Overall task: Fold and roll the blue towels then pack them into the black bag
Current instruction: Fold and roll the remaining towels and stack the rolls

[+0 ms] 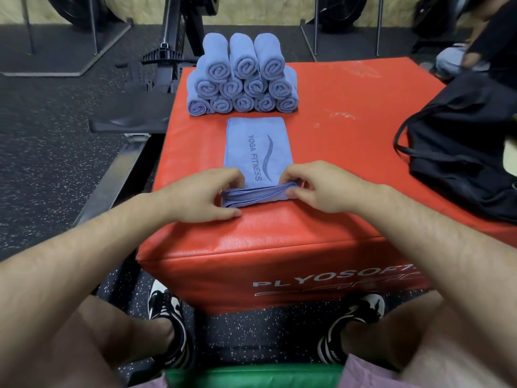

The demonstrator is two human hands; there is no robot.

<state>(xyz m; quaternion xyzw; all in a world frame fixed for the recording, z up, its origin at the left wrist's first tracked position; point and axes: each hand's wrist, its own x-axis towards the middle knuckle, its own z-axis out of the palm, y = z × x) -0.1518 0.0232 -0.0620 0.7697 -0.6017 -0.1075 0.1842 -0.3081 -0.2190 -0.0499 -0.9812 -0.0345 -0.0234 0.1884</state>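
Folded blue towel (258, 152), near edge curled, "YOGA FITNESS".

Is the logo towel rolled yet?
Not yet: folded towel lies flat; left hand and right hand pinch only its near end.

The folded blue towel (258, 152) reads "YOGA FITNESS"; the red box (279, 264) front reads "PLYOSOFT", cut off.

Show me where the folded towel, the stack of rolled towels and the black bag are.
folded towel (258, 147): head view, on its flat printed face.
stack of rolled towels (255, 86): head view, on a roll end in the middle row.
black bag (461, 152): head view, on its side panel.
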